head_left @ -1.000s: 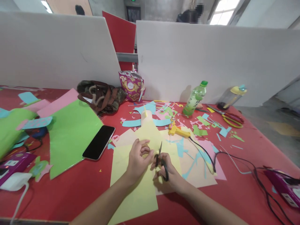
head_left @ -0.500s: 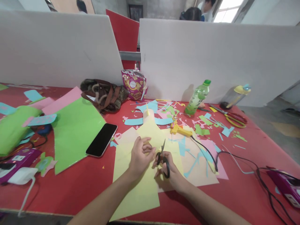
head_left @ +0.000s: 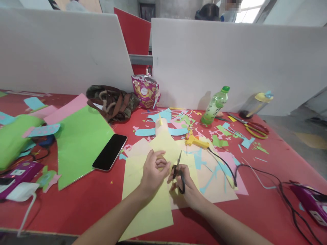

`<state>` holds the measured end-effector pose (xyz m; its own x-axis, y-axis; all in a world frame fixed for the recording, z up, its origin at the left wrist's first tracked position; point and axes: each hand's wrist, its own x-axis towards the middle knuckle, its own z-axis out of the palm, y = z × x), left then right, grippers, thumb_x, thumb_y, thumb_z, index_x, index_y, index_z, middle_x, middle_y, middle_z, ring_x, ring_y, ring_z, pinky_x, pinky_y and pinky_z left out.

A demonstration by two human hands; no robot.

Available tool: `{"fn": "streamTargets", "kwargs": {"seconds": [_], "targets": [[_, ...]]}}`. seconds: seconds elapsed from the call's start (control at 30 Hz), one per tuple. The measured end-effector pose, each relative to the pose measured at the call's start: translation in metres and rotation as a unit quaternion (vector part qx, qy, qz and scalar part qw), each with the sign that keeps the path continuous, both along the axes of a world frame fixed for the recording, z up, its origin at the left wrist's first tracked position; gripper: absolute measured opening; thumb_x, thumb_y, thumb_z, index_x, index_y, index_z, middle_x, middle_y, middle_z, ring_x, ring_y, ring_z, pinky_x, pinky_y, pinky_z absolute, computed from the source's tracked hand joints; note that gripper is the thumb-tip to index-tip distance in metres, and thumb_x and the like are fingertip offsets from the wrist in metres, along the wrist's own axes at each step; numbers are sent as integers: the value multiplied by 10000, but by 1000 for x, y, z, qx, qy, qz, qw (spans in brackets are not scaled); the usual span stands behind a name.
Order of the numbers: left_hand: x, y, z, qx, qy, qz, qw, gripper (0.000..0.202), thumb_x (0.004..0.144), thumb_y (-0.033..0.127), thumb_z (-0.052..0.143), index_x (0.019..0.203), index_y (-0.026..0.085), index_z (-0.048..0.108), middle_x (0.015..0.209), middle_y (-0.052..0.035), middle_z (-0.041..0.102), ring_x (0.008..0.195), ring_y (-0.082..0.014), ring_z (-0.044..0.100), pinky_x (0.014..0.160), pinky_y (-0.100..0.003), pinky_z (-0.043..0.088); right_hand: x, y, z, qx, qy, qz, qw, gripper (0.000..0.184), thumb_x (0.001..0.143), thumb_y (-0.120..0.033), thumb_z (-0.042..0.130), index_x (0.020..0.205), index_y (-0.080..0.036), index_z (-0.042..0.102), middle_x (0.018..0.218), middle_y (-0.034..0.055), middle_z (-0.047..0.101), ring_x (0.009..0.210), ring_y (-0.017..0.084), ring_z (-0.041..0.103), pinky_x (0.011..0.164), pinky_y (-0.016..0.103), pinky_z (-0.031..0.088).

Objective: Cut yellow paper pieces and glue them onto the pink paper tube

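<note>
My left hand (head_left: pixel 155 168) is over the yellow paper sheets, its thumb and fingertips closed in a pinch. A small bit of yellow paper (head_left: pixel 169 163) seems to show at the thumb tip, hard to tell from the sheet behind. Just right of it, my right hand (head_left: pixel 186 180) grips black-handled scissors (head_left: pixel 179 158), blades pointing up and away from me. Below both hands lies a yellow sheet (head_left: pixel 145 217). Beyond them stands a pale paper tube (head_left: pixel 160 127) with blue paper strips (head_left: pixel 145 132) out to its sides.
A yellow glue gun (head_left: pixel 198 141) with a black cord lies right of the hands. Paper scraps (head_left: pixel 219 139) cover the red table near a green bottle (head_left: pixel 215 106). At left are a phone (head_left: pixel 110 152) and green sheet (head_left: pixel 76 146). White panels (head_left: pixel 230 61) stand behind.
My right hand and the scissors have shifted very slightly right, a little away from the left hand. The left hand keeps its pinch. The view has moved slightly.
</note>
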<state>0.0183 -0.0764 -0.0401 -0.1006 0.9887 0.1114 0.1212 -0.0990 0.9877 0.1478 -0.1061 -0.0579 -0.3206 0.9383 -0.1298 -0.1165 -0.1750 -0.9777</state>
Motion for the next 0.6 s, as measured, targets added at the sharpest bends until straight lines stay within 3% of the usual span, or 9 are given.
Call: {"fn": "streamTargets", "kwargs": {"seconds": [0.23, 0.6], "targets": [[-2, 0, -2, 16, 10, -1, 1000, 230, 698, 202, 573, 912, 162, 498, 803, -1, 455, 619, -83, 579, 569, -211, 502, 0, -1, 4, -8, -10, -9, 1000, 293, 794, -497, 434, 872, -248, 301, 796, -13, 434, 649, 110, 475, 578, 261, 433], [-8, 4, 1, 66, 109, 17, 992, 245, 699, 126, 522, 940, 172, 533, 782, -13, 531, 668, -101, 545, 662, -237, 474, 1, 0, -2, -25, -14, -23, 999, 268, 760, -393, 508, 786, -237, 291, 657, -51, 446, 550, 93, 450, 533, 253, 386]]}}
